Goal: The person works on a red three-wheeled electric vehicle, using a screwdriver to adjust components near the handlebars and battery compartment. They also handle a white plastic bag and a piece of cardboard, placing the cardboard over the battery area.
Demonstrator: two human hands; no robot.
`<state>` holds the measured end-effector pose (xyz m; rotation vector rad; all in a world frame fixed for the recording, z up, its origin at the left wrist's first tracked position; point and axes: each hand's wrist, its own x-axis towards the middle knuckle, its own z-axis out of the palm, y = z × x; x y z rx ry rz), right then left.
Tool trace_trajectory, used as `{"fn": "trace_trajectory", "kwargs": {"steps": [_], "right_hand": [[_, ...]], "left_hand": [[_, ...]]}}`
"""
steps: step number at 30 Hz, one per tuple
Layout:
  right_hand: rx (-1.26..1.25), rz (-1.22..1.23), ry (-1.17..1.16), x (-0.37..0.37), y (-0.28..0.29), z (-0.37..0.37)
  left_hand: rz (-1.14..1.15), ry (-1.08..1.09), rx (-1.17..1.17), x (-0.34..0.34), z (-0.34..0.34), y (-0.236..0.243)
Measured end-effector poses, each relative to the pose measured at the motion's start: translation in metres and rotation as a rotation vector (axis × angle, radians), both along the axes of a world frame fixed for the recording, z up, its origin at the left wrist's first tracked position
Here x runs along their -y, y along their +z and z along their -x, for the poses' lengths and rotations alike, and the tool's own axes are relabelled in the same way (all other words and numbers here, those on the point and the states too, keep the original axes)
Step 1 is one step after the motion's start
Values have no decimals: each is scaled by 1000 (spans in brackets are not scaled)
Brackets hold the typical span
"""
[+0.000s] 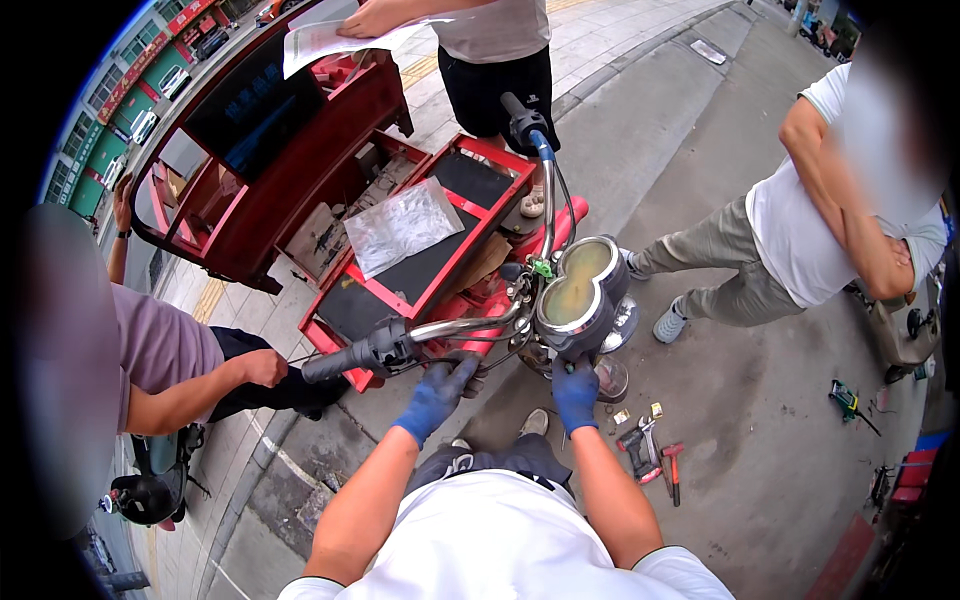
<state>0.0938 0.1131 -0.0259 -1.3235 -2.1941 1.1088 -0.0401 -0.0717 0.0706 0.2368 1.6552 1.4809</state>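
A red three-wheeled cargo vehicle stands before me, with chrome handlebars [470, 326] and a twin-dial instrument cluster [572, 290]. My left hand [436, 396], in a blue glove, is closed just below the left handlebar, among black cables; what it grips is hidden. My right hand [575, 392], also gloved in blue, is at the underside of the cluster. Its fingers are bent around something I cannot make out. A black left handlebar grip [345, 362] lies beyond my left hand. The right grip [518, 112] points away from me.
A clear plastic bag [405, 226] lies on the vehicle's red-framed black panel [440, 245]. Hammer [674, 470], wrenches [650, 440] and small boxes lie on the ground at right. A green-handled screwdriver [845, 400] is farther right. People stand left [170, 340], ahead [495, 75] and right [800, 210].
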Motion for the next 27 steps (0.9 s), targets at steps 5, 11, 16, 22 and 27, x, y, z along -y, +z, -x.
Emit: {"fn": "trace_trajectory", "kwargs": {"steps": [5,11,16,22,27], "right_hand": [[-303,-75,-19,-4,-17,3],[-45,-375,46,-6,-10,8],[263,-283,115,1,15,8],[137,-516,240,-2,8,0],[256,-465,85,-3,-12,13]], "left_hand": [[93,-69,68,-22,9,18],[-104,91,433,-45,2,25],[-75,80,408,-60,6,40],[145,147,375,-68,8,27],[98,166,370,-67,2,13]]}}
